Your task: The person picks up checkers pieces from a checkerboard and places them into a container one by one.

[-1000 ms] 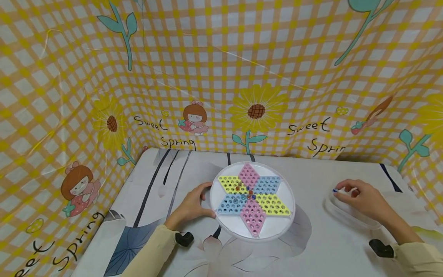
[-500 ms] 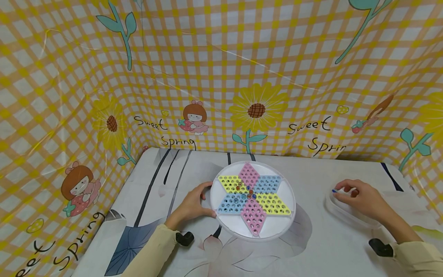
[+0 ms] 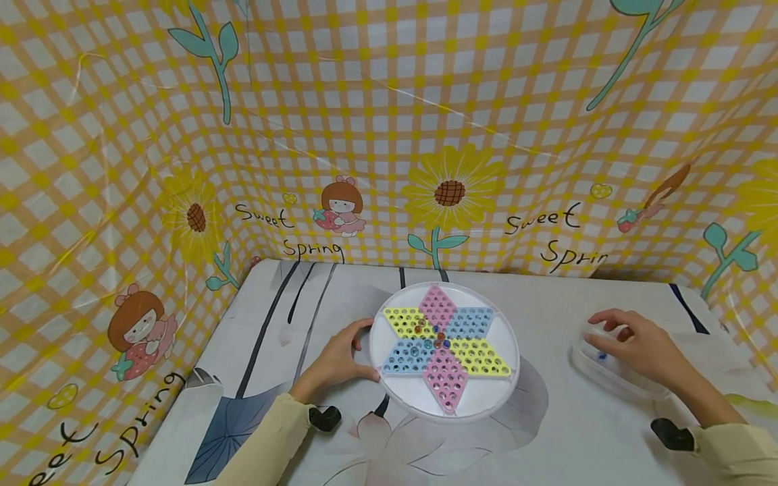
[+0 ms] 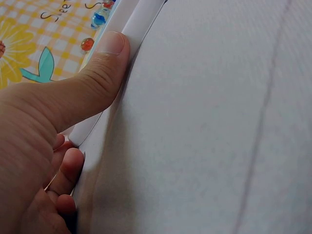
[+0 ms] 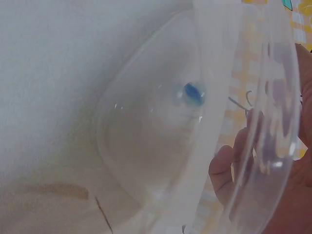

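A round white Chinese checkers board (image 3: 389, 395) with a pink, yellow and blue star lies on the table. Several glass marbles (image 3: 428, 344) sit around its centre. My left hand (image 3: 337, 358) holds the board's left edge, its thumb (image 4: 105, 68) against the rim and the other fingers lower along the side. Over a clear plastic container (image 3: 620, 381) on the right hovers my right hand (image 3: 635, 344), fingers loosely bent with nothing between them. Inside that container lies a blue and clear marble (image 5: 193, 93), below the fingertips. The right hand shows partly through the clear wall in the right wrist view.
A white patterned cloth (image 3: 565, 445) covers the table. Behind and to the left rises a yellow checked curtain (image 3: 365, 121) with sunflowers. A stretch of table lies between the board and the container.
The blue marble has left my right fingertips and now lies in the container. My right thumb and index finger have parted. The left hand and board have stayed still.
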The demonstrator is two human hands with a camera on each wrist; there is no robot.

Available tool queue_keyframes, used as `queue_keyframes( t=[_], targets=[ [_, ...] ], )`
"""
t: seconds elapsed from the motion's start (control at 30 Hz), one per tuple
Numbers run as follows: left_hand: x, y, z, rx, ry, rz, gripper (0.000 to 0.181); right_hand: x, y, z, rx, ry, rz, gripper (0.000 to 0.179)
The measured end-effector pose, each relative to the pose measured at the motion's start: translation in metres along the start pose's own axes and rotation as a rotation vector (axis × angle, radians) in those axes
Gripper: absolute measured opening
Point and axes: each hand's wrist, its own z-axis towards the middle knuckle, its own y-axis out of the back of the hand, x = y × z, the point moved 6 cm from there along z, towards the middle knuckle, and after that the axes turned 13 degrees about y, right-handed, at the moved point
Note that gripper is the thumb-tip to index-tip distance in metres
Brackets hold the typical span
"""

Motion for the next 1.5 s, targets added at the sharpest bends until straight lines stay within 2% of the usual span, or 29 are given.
queue_keyframes(
  t=[0.27,0.6,0.9,1.17,1.5],
  targets=[
    [0.002,0.0,0.001,0.002,0.008,0.012,0.105,0.005,0.005,0.001,-0.044,0.014,-0.024,0.042],
    [0.003,-0.002,0.003,0.004,0.013,0.023,0.105,0.019,0.015,0.006,-0.171,0.106,-0.034,0.036],
    [0.003,-0.002,0.001,0.004,0.005,0.028,0.105,0.038,0.021,0.021,-0.217,0.159,-0.026,0.035],
    [0.0,-0.001,0.0,-0.005,-0.002,0.016,0.104,0.052,0.019,0.033,-0.209,0.158,-0.019,0.037],
    [0.0,-0.001,0.0,-0.007,0.001,0.018,0.105,0.063,0.014,0.047,-0.202,0.204,0.032,0.035]
  ],
)
